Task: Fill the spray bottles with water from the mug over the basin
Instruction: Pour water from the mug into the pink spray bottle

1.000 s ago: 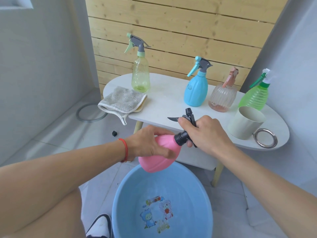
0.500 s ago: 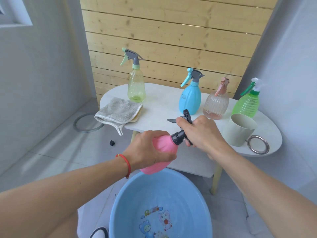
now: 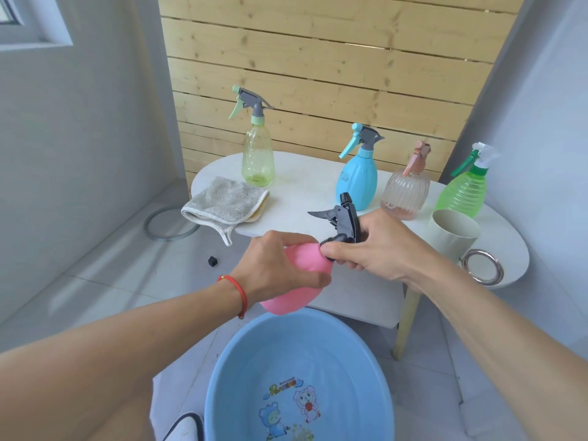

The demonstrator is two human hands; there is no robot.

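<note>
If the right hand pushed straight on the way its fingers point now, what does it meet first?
The right hand, gripping the black trigger sprayer head, points left at the left hand holding the pink round bottle. It would likely meet that bottle's shoulder and those fingers first; depth is uncertain.

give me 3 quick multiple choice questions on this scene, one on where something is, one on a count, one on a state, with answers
1. Where does the grey cloth lie?
A. in the basin
B. on the table's left end
C. on the floor

2. How many spray bottles stand on the table?
A. two
B. four
C. six

3. What is the pink bottle's state?
A. standing on the table
B. lying in the basin
C. held tilted over the basin by both hands

Answers:
1 B, the grey cloth hangs over the left edge of the table.
2 B, yellow-green, blue, clear pink and green ones stand there.
3 C, the left hand grips the pink bottle and the right hand grips its black spray head, above the basin.
</note>
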